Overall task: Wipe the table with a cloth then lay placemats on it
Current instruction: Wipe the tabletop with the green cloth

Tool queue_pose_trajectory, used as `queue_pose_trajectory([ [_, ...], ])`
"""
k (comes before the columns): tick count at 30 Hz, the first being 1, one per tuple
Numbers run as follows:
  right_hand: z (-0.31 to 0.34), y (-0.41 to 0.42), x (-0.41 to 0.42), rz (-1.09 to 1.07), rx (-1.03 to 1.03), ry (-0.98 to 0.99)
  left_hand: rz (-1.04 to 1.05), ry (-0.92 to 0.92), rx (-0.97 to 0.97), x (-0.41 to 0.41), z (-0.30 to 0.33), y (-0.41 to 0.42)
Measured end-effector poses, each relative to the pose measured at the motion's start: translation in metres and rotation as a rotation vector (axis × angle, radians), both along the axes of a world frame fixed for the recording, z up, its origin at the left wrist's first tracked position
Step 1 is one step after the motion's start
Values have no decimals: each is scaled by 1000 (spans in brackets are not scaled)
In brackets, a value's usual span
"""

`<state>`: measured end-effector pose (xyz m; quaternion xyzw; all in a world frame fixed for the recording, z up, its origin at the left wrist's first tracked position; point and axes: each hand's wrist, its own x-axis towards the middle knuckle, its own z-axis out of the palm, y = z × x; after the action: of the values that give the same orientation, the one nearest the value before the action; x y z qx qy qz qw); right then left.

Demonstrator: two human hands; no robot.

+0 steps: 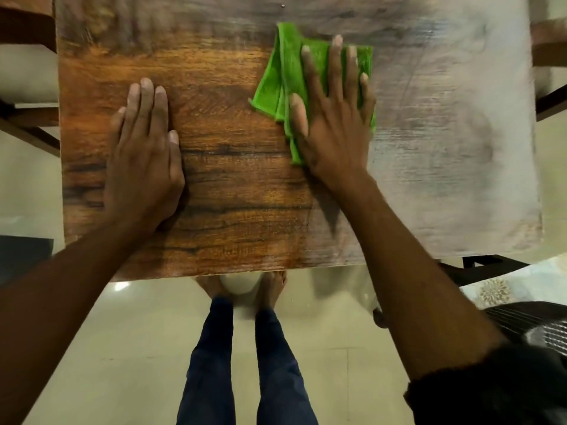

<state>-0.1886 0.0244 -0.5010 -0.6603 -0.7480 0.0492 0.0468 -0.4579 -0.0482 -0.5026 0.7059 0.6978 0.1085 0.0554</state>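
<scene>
A folded green cloth [277, 84] lies on the wooden table [233, 191], a little right of its middle. My right hand [333, 118] presses flat on the cloth with fingers spread, covering most of it. My left hand [144, 154] rests flat on the bare wood at the table's left side, holding nothing. The right part of the tabletop [454, 142] looks pale and glary with smeared streaks. No placemats are in view.
Wooden chair parts stand at the left [27, 32] and right [549, 41] table edges. A dark chair with a patterned cushion [503, 289] sits at the lower right. My legs and bare feet [245, 348] stand on the pale tiled floor below the table's near edge.
</scene>
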Motion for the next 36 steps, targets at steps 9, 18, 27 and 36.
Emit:
queue_pose_trajectory([
  [9, 16, -205, -122, 133, -158, 102, -16, -31, 29, -5, -4, 0],
  [18, 5, -126, 12, -138, -32, -12, -9, -60, 40, -4, -4, -3],
  [27, 6, -85, 12, -237, -40, 49, -3, -65, 25, -1, 2, -2],
  [36, 22, -217, -129, 71, -171, 160, -17, -179, 80, -10, -3, 1],
])
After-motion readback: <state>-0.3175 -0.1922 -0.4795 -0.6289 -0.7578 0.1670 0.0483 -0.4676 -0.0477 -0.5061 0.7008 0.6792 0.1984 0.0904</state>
